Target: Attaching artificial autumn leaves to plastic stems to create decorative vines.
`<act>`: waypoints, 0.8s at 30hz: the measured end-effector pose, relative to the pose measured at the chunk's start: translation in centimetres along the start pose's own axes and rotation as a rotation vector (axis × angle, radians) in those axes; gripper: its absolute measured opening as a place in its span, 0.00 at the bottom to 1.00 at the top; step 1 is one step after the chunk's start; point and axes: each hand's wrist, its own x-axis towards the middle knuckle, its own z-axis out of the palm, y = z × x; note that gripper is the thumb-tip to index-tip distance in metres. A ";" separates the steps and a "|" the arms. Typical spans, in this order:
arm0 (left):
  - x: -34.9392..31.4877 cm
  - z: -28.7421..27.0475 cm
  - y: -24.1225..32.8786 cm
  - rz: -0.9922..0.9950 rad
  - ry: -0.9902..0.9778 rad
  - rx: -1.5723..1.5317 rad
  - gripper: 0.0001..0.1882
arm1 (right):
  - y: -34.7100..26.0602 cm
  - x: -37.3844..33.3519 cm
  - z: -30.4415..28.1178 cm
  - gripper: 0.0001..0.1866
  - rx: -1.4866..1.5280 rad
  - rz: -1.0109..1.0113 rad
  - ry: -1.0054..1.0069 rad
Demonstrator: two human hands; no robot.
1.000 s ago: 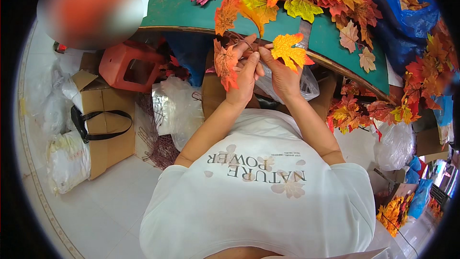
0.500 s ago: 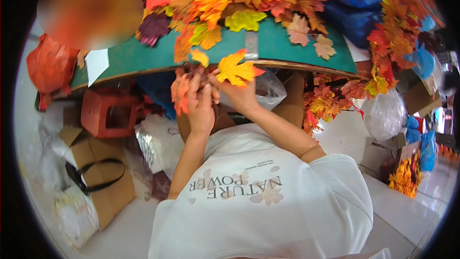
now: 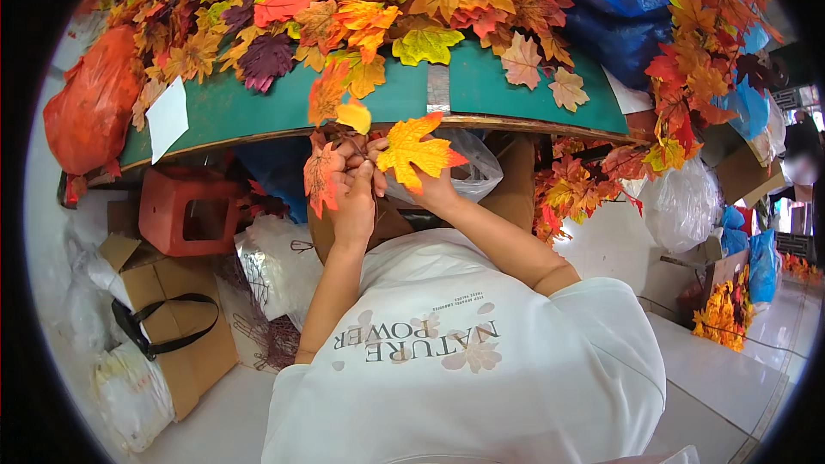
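We logged: green tabletop (image 3: 481, 90), upper centre; left hand (image 3: 353, 198) and right hand (image 3: 438, 193), mid-frame, together, each pinching a leaf, grips partly hidden; right's yellow maple leaf (image 3: 417, 151), above centre; left's orange-red maple leaf (image 3: 321, 178), left of centre. Light base-holds, we judged, suited.

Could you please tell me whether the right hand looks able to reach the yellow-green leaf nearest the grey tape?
Probably yes: the yellow-green leaf lies beyond bare green tabletop, seemingly unblocked, though the right hand appears busy with the yellow leaf.
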 end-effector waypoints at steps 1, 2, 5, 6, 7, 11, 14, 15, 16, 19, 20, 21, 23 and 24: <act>0.1 -0.1 0.1 0.007 0.012 0.003 0.14 | 0.1 0.0 -0.1 0.11 0.005 0.007 -0.011; 0.3 -0.1 0.2 -0.004 -0.010 0.000 0.13 | 0.3 0.0 -0.3 0.11 -0.126 -0.052 0.048; 0.4 -0.2 0.4 0.000 -0.036 0.005 0.12 | 0.8 0.1 -0.3 0.12 -0.239 -0.134 0.144; 0.5 -0.1 0.5 0.009 -0.052 0.010 0.11 | 1.0 0.1 -0.9 0.11 -0.351 -0.116 0.150; 0.5 -0.2 0.5 0.016 -0.070 0.015 0.10 | 1.0 0.2 -0.9 0.11 -0.463 -0.098 0.158; 0.3 -0.6 0.4 0.028 -0.092 -0.028 0.09 | 0.6 0.4 -0.5 0.09 -0.534 -0.068 0.106; 0.1 -1.0 0.4 0.012 -0.055 0.022 0.07 | -0.3 0.7 0.3 0.09 -0.430 0.036 0.026; 0.2 -0.9 0.6 0.010 -0.048 0.026 0.07 | -0.3 0.8 0.2 0.09 -0.424 0.042 0.024; 0.2 -0.8 0.9 -0.007 -0.045 0.040 0.07 | -0.3 0.9 0.1 0.09 -0.532 -0.005 -0.015; 0.2 -1.6 0.5 -0.024 -0.052 0.082 0.05 | -0.3 1.2 0.1 0.09 -0.333 0.087 -0.103; 0.1 -1.9 0.2 -0.027 -0.061 0.112 0.05 | -0.4 1.3 0.3 0.09 -0.022 0.223 -0.149; -0.1 -1.9 0.1 -0.029 -0.058 0.113 0.05 | -0.5 1.5 0.6 0.09 -0.020 0.226 -0.148; 0.1 -1.7 -0.1 0.100 0.058 0.158 0.07 | -1.0 2.5 1.1 0.11 -0.690 -0.198 -0.130; 0.2 -2.3 0.3 0.076 0.001 0.164 0.11 | -1.0 2.3 1.3 0.14 -0.303 0.112 -0.040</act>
